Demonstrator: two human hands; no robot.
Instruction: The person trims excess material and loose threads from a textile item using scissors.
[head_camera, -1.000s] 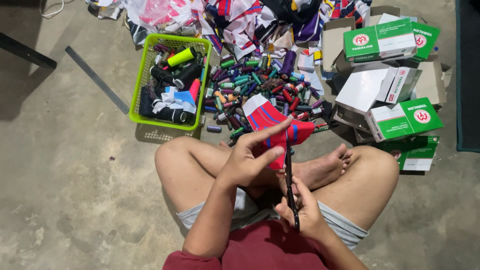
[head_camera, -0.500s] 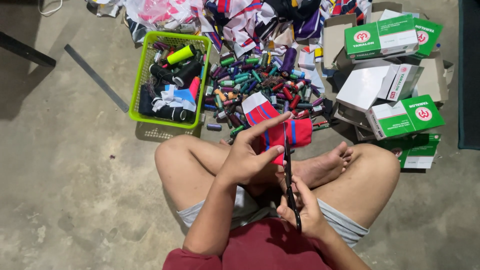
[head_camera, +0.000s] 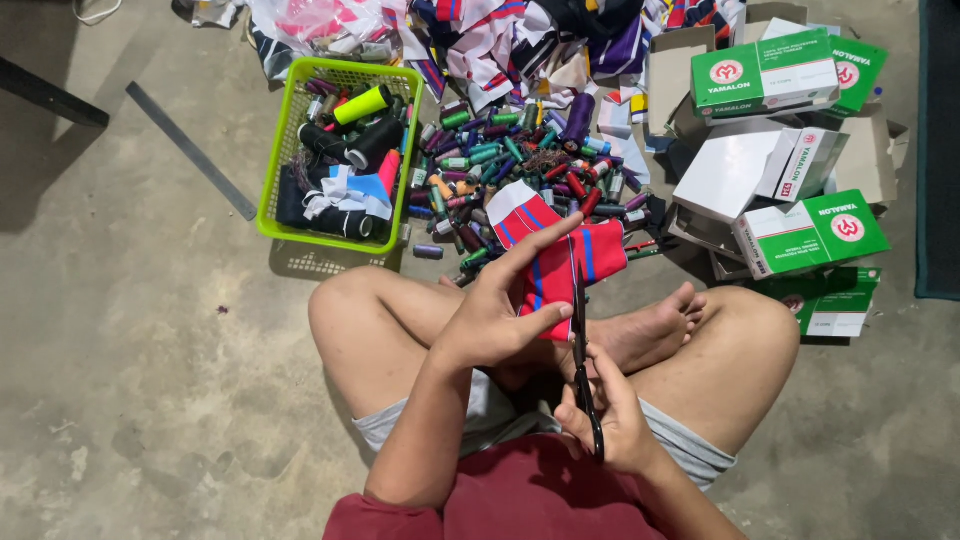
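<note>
Your left hand (head_camera: 490, 320) pinches the red cloth piece with blue and white stripes (head_camera: 555, 262) over your crossed legs, fingers (head_camera: 540, 245) spread along its near-left edge; your right hand (head_camera: 610, 420) is closed through the handles of the black scissors (head_camera: 580, 340), blades running up against the cloth just right of the left thumb. Main risk, as I read it: the blade line sits very close to that thumb and index, so a closing cut could nick them if the cloth slips toward you. The cloth is held at 1 edge only and its far end hangs free, so it may fold or skew under the blades and the cut could wander off the stripe. The scissor tips point toward your bare foot (head_camera: 650, 335), so an overshoot lands there. The pile of thread spools (head_camera: 500, 170) on the floor lies just beyond the cloth; a dropped piece could get lost among them. The green basket (head_camera: 275, 180) and green and white boxes (head_camera: 810, 235) are well apart, no issue.
</note>
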